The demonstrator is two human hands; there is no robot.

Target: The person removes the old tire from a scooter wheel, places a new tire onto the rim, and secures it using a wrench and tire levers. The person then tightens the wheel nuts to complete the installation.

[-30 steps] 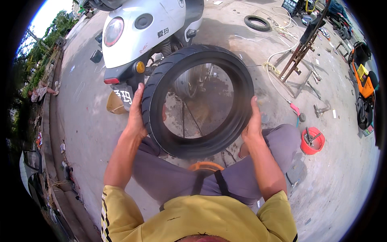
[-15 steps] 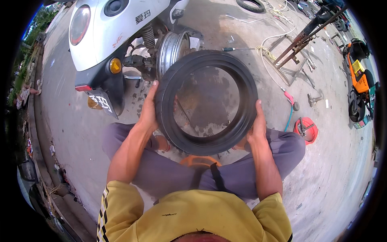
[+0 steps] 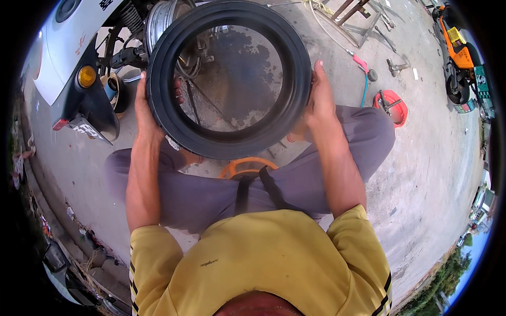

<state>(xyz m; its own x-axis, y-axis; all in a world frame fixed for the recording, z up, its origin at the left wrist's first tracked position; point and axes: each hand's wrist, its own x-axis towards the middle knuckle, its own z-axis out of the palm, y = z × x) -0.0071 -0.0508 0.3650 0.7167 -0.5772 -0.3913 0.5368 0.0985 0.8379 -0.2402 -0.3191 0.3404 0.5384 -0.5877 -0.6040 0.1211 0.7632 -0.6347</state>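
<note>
A black rubber tire (image 3: pixel 232 145) is held up in front of me, its open middle facing me. My left hand (image 3: pixel 147 113) grips its left side, thumb on the outer edge and fingertips showing through the opening. On the opposite side my right hand (image 3: pixel 320 97) holds the tire, thumb up along the edge, the other fingers mostly hidden behind it. Just beyond the tire's upper left is a bare silver wheel rim (image 3: pixel 158 26), partly covered by the tire. It sits beside a white scooter (image 3: pixel 68 45) with an orange turn light (image 3: pixel 86 77).
A red bowl (image 3: pixel 399 100) with a tool in it stands right of my knee. Beyond it lie a pink-ended air hose (image 3: pixel 360 63) and a metal tool (image 3: pixel 398 64). A metal frame (image 3: pixel 363 31) stands far right, an orange scooter (image 3: pixel 457 45) at the edge. An orange ring-shaped thing (image 3: pixel 232 167) is between my legs.
My view has shifted, so the scooter and the rim appear farther up and left. Both hands still hold the tire, which now appears higher and overlaps the rim.
</note>
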